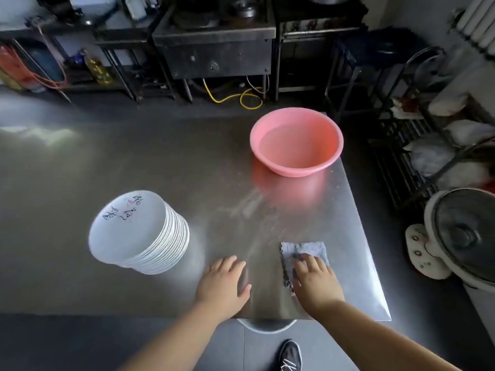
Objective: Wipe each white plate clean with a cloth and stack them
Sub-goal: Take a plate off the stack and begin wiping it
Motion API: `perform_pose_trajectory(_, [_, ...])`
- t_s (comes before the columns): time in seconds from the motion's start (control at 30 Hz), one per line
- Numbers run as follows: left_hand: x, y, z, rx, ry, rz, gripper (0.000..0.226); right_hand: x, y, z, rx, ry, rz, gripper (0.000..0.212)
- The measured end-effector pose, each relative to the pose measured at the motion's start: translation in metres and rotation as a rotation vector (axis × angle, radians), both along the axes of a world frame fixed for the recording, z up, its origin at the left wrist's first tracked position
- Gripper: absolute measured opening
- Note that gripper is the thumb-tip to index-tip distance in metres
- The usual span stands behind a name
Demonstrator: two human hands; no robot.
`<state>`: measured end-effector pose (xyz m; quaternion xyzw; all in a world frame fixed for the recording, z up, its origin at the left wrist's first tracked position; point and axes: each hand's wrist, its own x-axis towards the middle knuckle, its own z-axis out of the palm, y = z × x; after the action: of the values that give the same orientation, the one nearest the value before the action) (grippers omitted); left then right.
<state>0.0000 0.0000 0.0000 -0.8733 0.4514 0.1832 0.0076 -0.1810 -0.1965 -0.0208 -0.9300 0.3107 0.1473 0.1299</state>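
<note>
Standing at the left of the steel table [160, 162], a tall stack of white plates [139, 234] leaned slightly, its top plate [126, 226] bearing handwritten characters along the far rim; the stack was upright on the surface and touched by neither hand. Just right of it, near the table's front edge, the left hand [223, 283] lay palm down on the bare metal with fingers straight and loosely spread, holding nothing. Beside that hand, apart from it by a strip of table, a grey-blue cloth [304, 253] lay flat on the surface, and the right hand [316, 281] rested on the cloth's near portion, fingers extended and pressing down rather than curled round it; whether the thumb caught the cloth's edge could not be determined. Beyond the cloth, at the far right corner of the table, a pink basin [296, 141] holding water stood well apart from both hands and from the plates. Off the table's right side, an electric fan [463, 236] stood on the floor, with a wire rack [417, 124] behind it. Below the front edge, a dark shoe [290, 356] showed on the floor
</note>
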Motion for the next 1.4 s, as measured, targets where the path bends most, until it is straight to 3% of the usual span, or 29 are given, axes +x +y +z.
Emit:
perform_pose_trajectory(0.2, [-0.012, -0.018, -0.023, 0.04, -0.013, 0.057, 0.064, -0.004, -0.024, -0.032, -0.079, -0.202, 0.06, 0.049])
perform_pose_trajectory(0.3, [-0.017, -0.017, -0.03, -0.005, -0.041, 0.076, 0.06, -0.003, -0.03, -0.045, -0.126, -0.324, 0.061, 0.034])
perform_pose_trajectory(0.47, [-0.015, -0.017, -0.029, -0.077, -0.052, 0.069, 0.055, 0.013, -0.035, -0.042, -0.107, -0.348, 0.032, 0.012])
perform_pose_trajectory(0.6, [-0.004, -0.021, -0.005, -0.152, -0.071, 0.05, 0.057, 0.029, -0.033, -0.017, 0.084, -0.313, -0.11, 0.014])
perform_pose_trajectory(0.73, [0.016, -0.016, 0.03, -0.335, -0.15, 0.058, 0.053, 0.055, -0.019, 0.025, 0.383, -0.464, -0.249, 0.008])
perform_pose_trajectory(0.97, [0.07, 0.045, 0.088, -0.529, -0.291, 0.102, 0.035, 0.133, 0.037, 0.095, 0.549, -0.689, -0.257, 0.01])
perform_pose_trajectory(1.13, [0.128, 0.118, 0.11, -0.522, -0.366, 0.195, 0.02, 0.195, 0.097, 0.126, 0.651, -0.743, -0.302, 0.014])
perform_pose_trajectory(1.4, [0.23, 0.189, 0.118, -0.333, -0.167, 0.436, 0.045, 0.264, 0.165, 0.126, 0.579, -0.704, -0.437, 0.012])
